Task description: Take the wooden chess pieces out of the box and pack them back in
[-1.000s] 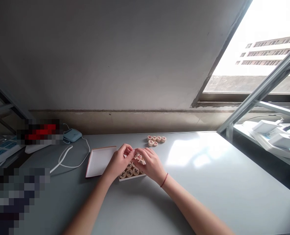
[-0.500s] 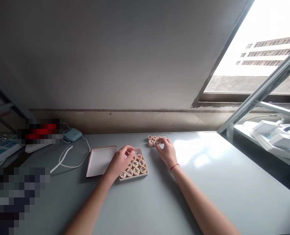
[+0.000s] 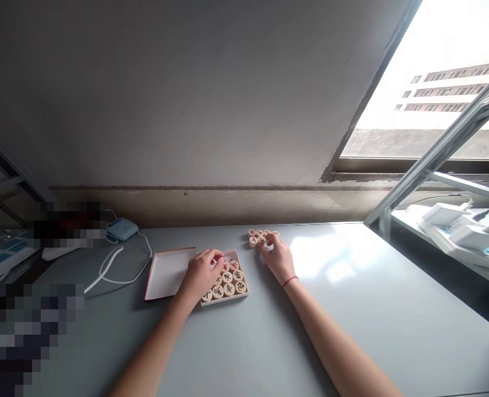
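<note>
My left hand (image 3: 203, 271) rests over the back left part of a shallow open box (image 3: 225, 301), thumb and curled fingers apart, with no piece visible in its grasp. Round wooden Chinese chess pieces (image 3: 229, 289) with black and red characters fill the box's visible part; the hand covers the rest. Farther back, my right hand (image 3: 279, 259), a red cord on its wrist, has thumb and fingers closed at the front of a small group of red-marked chess pieces (image 3: 252, 237). The fingertips are on one piece of the front row, and the fingers partly hide the pieces behind.
The box lid (image 3: 172, 271) lies inside-up left of the box. A white cable (image 3: 149, 245) runs from a light blue device (image 3: 122, 229) at the back left. White power strips and chargers (image 3: 478, 237) sit on a shelf at right.
My right hand has closed in slightly on the front-row piece. My left hand has barely shifted, and the pieces in the box look unchanged.
</note>
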`<state>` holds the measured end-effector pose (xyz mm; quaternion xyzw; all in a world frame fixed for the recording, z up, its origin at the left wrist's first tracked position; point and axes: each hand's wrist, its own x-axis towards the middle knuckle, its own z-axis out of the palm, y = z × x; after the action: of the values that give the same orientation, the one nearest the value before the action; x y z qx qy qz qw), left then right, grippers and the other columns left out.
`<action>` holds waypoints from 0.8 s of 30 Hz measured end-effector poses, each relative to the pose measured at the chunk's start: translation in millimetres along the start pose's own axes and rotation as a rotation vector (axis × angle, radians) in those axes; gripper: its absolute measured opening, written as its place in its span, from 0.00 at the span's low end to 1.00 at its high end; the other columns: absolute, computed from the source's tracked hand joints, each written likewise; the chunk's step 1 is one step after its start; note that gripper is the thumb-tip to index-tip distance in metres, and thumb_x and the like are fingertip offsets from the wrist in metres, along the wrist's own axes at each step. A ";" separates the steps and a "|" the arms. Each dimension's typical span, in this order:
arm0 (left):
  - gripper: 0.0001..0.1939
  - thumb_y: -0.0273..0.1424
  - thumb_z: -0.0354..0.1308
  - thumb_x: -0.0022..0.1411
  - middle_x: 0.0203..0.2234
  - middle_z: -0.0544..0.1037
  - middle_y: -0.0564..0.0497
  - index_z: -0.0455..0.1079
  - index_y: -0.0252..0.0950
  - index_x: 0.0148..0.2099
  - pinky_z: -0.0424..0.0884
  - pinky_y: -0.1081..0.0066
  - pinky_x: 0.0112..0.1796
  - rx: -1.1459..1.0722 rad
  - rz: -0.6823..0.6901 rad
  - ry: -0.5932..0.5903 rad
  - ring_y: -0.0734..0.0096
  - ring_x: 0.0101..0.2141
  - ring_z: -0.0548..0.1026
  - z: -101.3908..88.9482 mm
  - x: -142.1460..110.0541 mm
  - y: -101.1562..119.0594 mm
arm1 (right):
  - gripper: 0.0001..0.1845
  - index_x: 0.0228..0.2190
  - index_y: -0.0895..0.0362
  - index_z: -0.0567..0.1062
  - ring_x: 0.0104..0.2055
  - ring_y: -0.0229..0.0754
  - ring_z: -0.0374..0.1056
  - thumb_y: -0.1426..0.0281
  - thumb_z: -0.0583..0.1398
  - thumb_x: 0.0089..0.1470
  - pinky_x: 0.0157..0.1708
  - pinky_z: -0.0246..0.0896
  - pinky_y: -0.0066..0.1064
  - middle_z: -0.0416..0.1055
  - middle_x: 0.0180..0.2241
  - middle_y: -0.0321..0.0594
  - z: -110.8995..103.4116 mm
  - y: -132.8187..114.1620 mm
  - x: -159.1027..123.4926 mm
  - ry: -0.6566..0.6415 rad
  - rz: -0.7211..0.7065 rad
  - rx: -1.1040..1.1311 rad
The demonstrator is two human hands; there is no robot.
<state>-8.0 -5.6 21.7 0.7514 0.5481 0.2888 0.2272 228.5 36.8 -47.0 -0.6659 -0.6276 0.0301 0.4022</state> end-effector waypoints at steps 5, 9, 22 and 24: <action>0.10 0.34 0.47 0.62 0.34 0.78 0.52 0.69 0.40 0.36 0.68 0.69 0.38 0.017 0.003 -0.009 0.68 0.36 0.75 1.6 -0.2 -1.1 | 0.14 0.39 0.54 0.69 0.37 0.44 0.65 0.64 0.57 0.50 0.34 0.60 0.33 0.68 0.39 0.43 1.4 -7.5 -0.4 0.030 -0.085 -0.072; 0.10 0.34 0.47 0.62 0.34 0.78 0.52 0.70 0.40 0.36 0.67 0.68 0.39 0.039 -0.001 -0.014 0.67 0.36 0.75 3.4 0.0 -0.7 | 0.15 0.41 0.54 0.69 0.38 0.45 0.64 0.64 0.57 0.51 0.35 0.60 0.33 0.67 0.40 0.44 5.6 -11.7 -0.2 0.024 -0.060 -0.139; 0.11 0.32 0.48 0.63 0.36 0.79 0.51 0.73 0.41 0.38 0.65 0.67 0.41 0.221 -0.019 -0.005 0.64 0.40 0.73 7.4 -0.8 -0.2 | 0.10 0.36 0.54 0.66 0.32 0.41 0.65 0.70 0.52 0.49 0.29 0.54 0.30 0.70 0.34 0.39 -3.1 -13.5 1.3 0.004 0.007 -0.078; 0.13 0.32 0.47 0.64 0.38 0.79 0.48 0.74 0.40 0.40 0.63 0.63 0.42 0.289 -0.046 0.021 0.58 0.43 0.70 8.1 -1.4 -0.4 | 0.08 0.35 0.54 0.66 0.33 0.42 0.65 0.68 0.52 0.51 0.31 0.55 0.30 0.69 0.34 0.40 -7.8 -21.8 -1.2 -0.002 -0.029 -0.034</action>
<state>-3.1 -7.0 15.2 0.7606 0.6033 0.2093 0.1173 214.8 29.4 -29.9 -0.6635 -0.6380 0.0140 0.3906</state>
